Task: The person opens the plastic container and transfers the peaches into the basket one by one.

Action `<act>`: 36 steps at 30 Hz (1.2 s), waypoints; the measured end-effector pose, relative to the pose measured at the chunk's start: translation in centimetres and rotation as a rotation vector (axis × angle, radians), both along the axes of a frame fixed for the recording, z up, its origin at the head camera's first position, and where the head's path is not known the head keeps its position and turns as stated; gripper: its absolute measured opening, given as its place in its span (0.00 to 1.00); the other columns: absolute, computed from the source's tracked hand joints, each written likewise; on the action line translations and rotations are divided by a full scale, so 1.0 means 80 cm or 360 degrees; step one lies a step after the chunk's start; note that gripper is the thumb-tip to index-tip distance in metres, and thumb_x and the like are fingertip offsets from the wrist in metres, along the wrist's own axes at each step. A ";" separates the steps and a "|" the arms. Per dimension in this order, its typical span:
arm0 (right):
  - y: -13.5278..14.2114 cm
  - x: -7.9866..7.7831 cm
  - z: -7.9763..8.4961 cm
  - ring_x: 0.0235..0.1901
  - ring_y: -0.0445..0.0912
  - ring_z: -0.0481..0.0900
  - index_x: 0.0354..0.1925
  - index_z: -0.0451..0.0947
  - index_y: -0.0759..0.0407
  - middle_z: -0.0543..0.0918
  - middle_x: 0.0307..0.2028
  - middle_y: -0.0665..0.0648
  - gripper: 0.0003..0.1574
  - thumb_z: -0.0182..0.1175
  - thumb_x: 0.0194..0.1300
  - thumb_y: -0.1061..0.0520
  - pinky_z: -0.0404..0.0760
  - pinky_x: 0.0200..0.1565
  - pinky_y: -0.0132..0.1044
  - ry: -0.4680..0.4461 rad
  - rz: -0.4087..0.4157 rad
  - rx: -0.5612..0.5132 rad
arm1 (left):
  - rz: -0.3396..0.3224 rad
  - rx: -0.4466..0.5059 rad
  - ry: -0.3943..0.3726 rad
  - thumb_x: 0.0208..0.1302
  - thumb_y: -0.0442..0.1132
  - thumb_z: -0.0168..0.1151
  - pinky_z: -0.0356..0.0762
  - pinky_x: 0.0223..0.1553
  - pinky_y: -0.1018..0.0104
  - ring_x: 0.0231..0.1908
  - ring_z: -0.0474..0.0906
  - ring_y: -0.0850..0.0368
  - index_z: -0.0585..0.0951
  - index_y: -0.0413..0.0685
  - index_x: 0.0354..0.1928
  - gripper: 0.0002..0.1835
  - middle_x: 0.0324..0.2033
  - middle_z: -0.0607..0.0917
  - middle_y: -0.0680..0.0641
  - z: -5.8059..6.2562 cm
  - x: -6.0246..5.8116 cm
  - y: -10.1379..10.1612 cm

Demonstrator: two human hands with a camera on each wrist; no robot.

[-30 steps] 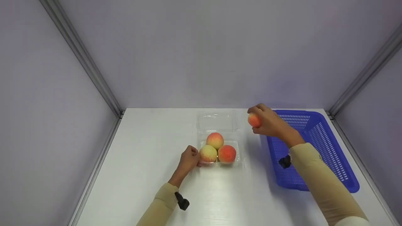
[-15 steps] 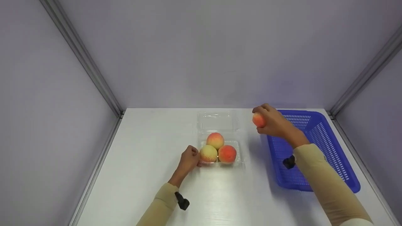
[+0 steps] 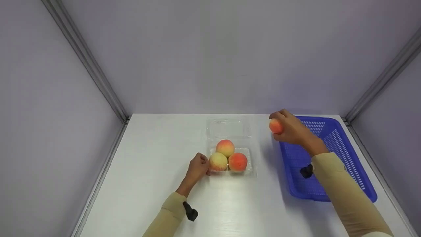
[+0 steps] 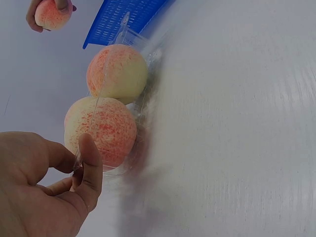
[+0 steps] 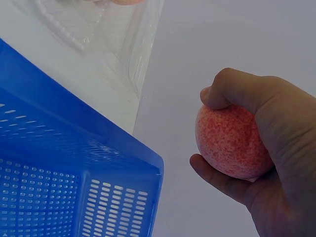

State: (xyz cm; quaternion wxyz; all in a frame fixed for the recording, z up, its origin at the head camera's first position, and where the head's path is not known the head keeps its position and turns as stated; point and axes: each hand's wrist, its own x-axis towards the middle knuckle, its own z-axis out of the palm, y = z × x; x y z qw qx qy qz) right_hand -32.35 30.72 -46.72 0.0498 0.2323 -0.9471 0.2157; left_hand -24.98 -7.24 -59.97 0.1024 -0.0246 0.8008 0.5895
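A clear plastic clamshell box [image 3: 248, 164] lies opened on the table, its lid [image 3: 227, 127] folded back toward the wall. Three peaches sit in its base: a pink-yellow peach [image 3: 225, 147] behind, a pale yellow peach [image 3: 218, 161] at front left and a red-orange peach [image 3: 238, 162] at front right. My left hand [image 3: 198, 165] pinches the box's front left rim between thumb and fingers, as the left wrist view shows. Raised near the blue basket's back left corner, my right hand [image 3: 289, 128] grips another peach [image 5: 231, 140], thumb and fingers curled round it.
The blue perforated basket [image 3: 286, 177] stands on the right of the white table [image 3: 151, 148], its rim close beside the right forearm. Pale walls [image 3: 184, 65] enclose the table at the back and sides.
My right hand has moved a little to the right with its peach, toward the basket. My left hand and the box stay in place.
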 end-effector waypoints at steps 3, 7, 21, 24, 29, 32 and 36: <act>0.004 0.000 0.000 0.49 0.62 0.80 0.64 0.74 0.60 0.77 0.58 0.69 0.39 0.73 0.55 0.64 0.85 0.49 0.60 -0.0003 -0.0007 -0.0003 | 0.0012 -0.0006 -0.0022 0.78 0.32 0.54 0.89 0.35 0.60 0.28 0.85 0.53 0.72 0.38 0.48 0.04 0.33 0.84 0.38 0.000 -0.001 0.000; 0.007 -0.001 0.003 0.50 0.62 0.80 0.65 0.74 0.59 0.76 0.59 0.68 0.39 0.74 0.55 0.63 0.86 0.51 0.61 -0.0019 -0.0032 -0.0008 | 0.0028 -0.0032 -0.0056 0.78 0.33 0.54 0.89 0.36 0.60 0.29 0.84 0.55 0.72 0.38 0.49 0.05 0.33 0.82 0.43 0.000 -0.003 -0.002; 0.023 0.003 0.002 0.51 0.64 0.80 0.61 0.75 0.56 0.75 0.59 0.68 0.37 0.75 0.54 0.65 0.85 0.55 0.66 -0.0058 -0.0083 -0.0051 | 0.0024 -0.0052 -0.0055 0.78 0.33 0.55 0.88 0.35 0.62 0.28 0.84 0.56 0.72 0.38 0.49 0.06 0.33 0.82 0.43 0.004 -0.002 -0.003; 0.027 0.005 0.004 0.50 0.64 0.80 0.62 0.75 0.56 0.75 0.59 0.69 0.37 0.74 0.54 0.66 0.86 0.54 0.66 -0.0049 -0.0084 -0.0059 | 0.0027 -0.0061 -0.0050 0.77 0.33 0.55 0.89 0.35 0.61 0.28 0.83 0.57 0.72 0.38 0.49 0.05 0.34 0.81 0.43 0.004 -0.002 -0.002; 0.033 0.008 0.005 0.50 0.65 0.81 0.64 0.74 0.57 0.75 0.60 0.69 0.38 0.73 0.55 0.66 0.86 0.54 0.67 -0.0062 -0.0102 -0.0047 | 0.0019 -0.0091 -0.0026 0.78 0.33 0.54 0.90 0.38 0.55 0.26 0.84 0.57 0.73 0.38 0.49 0.05 0.34 0.81 0.43 0.003 -0.002 -0.002; 0.035 0.008 0.006 0.52 0.65 0.80 0.66 0.73 0.58 0.74 0.62 0.69 0.39 0.72 0.57 0.66 0.85 0.56 0.67 -0.0107 -0.0127 -0.0045 | 0.0022 -0.0082 -0.0030 0.78 0.32 0.53 0.91 0.39 0.54 0.27 0.84 0.57 0.72 0.38 0.49 0.05 0.34 0.82 0.43 0.002 -0.003 -0.003; 0.040 0.007 0.007 0.54 0.65 0.78 0.67 0.73 0.60 0.72 0.64 0.70 0.40 0.73 0.57 0.65 0.83 0.58 0.68 -0.0155 -0.0161 -0.0044 | 0.0026 -0.0059 -0.0027 0.77 0.31 0.54 0.91 0.38 0.54 0.27 0.85 0.55 0.72 0.37 0.49 0.05 0.34 0.82 0.42 0.002 -0.003 -0.003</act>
